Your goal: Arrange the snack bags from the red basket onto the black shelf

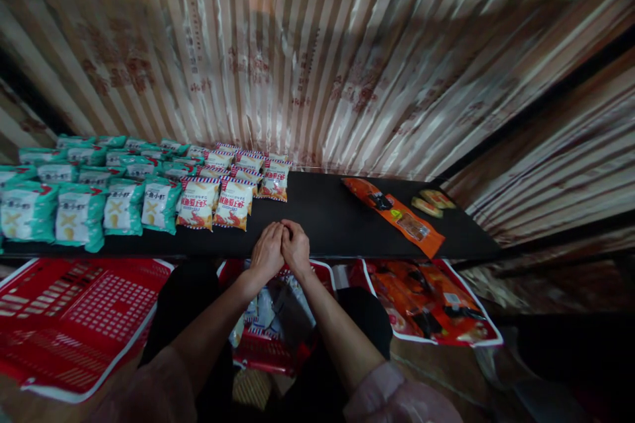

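Note:
My left hand (pixel 268 250) and my right hand (pixel 296 248) rest together at the front edge of the black shelf (pixel 322 211), fingers curled in and touching. No packet shows in either hand, though the undersides of the fingers are hidden. Just beyond my left hand stand white and orange snack packets (pixel 233 201) with striped tops, in short rows. To their left are rows of teal and white snack packets (pixel 122 205). Below my forearms, between my knees, a red basket (pixel 262 351) holds several striped-edge packets (pixel 268 310).
Orange packets (pixel 397 215) lie on the shelf at right, near small yellowish packets (pixel 431 201). Under the shelf, a white-rimmed red basket (pixel 86 317) stands at left. Another basket (pixel 483 314) at right holds orange packets (pixel 431 297). Patterned, pleated sheeting (pixel 307 59) hangs behind.

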`<state>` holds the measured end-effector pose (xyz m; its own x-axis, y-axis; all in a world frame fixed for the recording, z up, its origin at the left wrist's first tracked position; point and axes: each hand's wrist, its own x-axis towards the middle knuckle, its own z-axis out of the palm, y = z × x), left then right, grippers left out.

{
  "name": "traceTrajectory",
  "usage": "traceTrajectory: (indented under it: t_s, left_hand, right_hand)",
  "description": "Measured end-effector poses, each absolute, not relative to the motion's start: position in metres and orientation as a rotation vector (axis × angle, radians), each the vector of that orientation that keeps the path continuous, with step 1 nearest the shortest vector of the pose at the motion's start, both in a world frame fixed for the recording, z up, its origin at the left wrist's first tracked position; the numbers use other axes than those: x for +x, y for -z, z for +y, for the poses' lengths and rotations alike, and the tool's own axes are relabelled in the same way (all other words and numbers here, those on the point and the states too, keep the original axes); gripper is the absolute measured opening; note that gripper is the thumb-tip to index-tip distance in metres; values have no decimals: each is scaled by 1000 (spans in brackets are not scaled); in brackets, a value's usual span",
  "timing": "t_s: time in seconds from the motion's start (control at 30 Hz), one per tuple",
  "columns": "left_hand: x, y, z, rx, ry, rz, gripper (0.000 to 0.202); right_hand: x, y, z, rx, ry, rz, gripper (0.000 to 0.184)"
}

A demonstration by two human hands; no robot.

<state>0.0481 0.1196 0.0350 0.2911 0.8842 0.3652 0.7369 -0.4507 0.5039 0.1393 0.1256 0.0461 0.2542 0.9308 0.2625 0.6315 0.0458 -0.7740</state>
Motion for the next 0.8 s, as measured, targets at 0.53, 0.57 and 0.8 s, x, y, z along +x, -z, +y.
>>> traceTrajectory:
  t_s: [0.53,0.57,0.8]
  left_hand:
    - [57,-16,42,2308,-971,1332,41]
    - [58,-16,37,2309,-954,1322,42]
    - [68,-4,12,2185,-575,1362,50]
  right_hand:
    - [166,-33,42,-1706,-449,-1474,29]
    - [168,-32,39,-1725,-442,-1471,29]
    - [181,-21,25,-2038,-533,-1643,29]
